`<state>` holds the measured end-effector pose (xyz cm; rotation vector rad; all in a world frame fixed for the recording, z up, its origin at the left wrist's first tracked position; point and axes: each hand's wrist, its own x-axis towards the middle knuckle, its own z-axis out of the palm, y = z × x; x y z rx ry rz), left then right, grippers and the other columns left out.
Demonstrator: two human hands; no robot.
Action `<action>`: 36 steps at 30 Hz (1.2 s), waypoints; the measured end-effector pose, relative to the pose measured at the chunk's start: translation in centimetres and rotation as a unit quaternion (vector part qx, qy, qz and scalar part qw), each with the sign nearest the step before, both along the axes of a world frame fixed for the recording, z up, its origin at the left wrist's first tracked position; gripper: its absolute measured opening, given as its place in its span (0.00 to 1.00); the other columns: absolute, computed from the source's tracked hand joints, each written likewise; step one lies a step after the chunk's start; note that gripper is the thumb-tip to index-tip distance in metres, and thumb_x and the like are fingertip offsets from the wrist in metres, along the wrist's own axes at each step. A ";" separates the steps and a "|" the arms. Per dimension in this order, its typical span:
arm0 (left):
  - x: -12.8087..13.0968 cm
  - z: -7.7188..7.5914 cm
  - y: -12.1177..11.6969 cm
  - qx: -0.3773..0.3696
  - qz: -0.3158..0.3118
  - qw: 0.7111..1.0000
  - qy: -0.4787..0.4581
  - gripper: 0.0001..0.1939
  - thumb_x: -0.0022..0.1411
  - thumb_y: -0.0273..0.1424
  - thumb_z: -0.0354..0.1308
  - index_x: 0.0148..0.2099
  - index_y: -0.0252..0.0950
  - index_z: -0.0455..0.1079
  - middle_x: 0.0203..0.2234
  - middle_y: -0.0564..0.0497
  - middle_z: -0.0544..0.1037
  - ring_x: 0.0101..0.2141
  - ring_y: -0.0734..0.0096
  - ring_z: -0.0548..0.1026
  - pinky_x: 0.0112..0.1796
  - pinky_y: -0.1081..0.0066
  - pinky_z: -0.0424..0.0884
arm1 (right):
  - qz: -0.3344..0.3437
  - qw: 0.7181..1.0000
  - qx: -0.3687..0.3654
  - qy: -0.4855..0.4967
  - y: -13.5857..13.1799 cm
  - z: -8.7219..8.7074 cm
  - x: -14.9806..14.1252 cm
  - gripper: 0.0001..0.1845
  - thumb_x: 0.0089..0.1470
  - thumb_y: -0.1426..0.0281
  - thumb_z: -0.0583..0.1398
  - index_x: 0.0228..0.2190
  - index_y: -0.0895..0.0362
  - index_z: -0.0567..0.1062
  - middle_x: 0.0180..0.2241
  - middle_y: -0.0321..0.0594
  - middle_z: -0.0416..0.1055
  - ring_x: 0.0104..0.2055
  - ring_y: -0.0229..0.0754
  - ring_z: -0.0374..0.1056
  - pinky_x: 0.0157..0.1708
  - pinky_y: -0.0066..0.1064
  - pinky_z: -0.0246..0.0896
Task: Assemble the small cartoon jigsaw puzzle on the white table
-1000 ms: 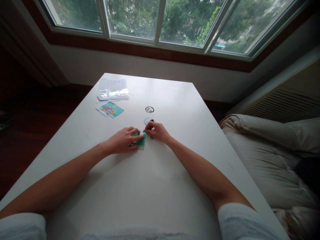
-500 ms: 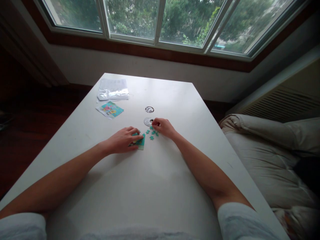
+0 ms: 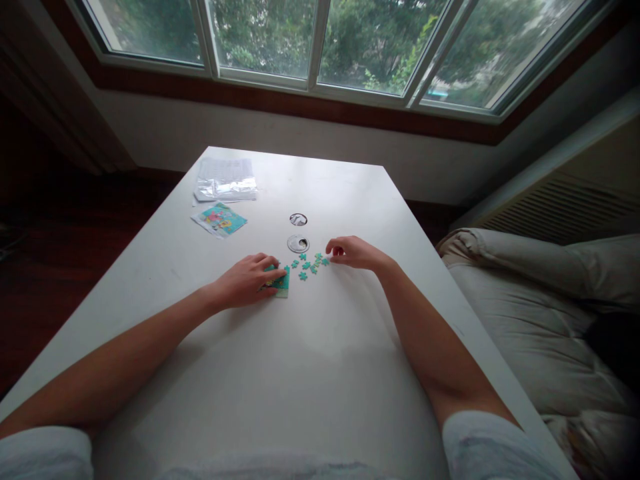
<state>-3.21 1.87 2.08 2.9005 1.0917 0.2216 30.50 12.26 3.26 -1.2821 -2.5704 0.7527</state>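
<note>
My left hand (image 3: pixel 250 280) lies spread over a small, partly assembled jigsaw puzzle (image 3: pixel 283 287) with a teal picture, and its fingers hide much of it. Several loose teal jigsaw pieces (image 3: pixel 306 265) are scattered on the table between my two hands. On their right side is my right hand (image 3: pixel 350 252), its fingers bent and slightly apart, the tips close beside the outermost piece (image 3: pixel 325 261). Nothing shows between those fingertips. Whether they touch that piece I cannot tell.
On the white table (image 3: pixel 320 373), a colourful picture sheet (image 3: pixel 220 220) lies at the left, below a clear plastic sleeve with papers (image 3: pixel 225 180). Two round cable-hole fittings (image 3: pixel 299 219) are set in the tabletop beyond the pieces. A beige sofa (image 3: pixel 520 313) stands at the right.
My right hand has drawn away from the puzzle's top edge, past the loose pieces, to their right side, uncovering them. My left hand stays on the puzzle.
</note>
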 end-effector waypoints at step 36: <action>5.7 0.3 -6.6 0.012 0.089 0.995 0.049 0.30 0.68 0.45 0.59 0.65 0.35 0.63 0.62 0.36 0.68 0.55 0.47 0.69 0.50 0.54 0.69 | -0.004 0.971 -0.018 0.237 -3.3 -3.5 -7.2 0.09 0.56 0.65 0.63 0.38 0.55 0.79 0.33 0.38 0.76 0.37 0.39 0.69 0.40 0.29 0.62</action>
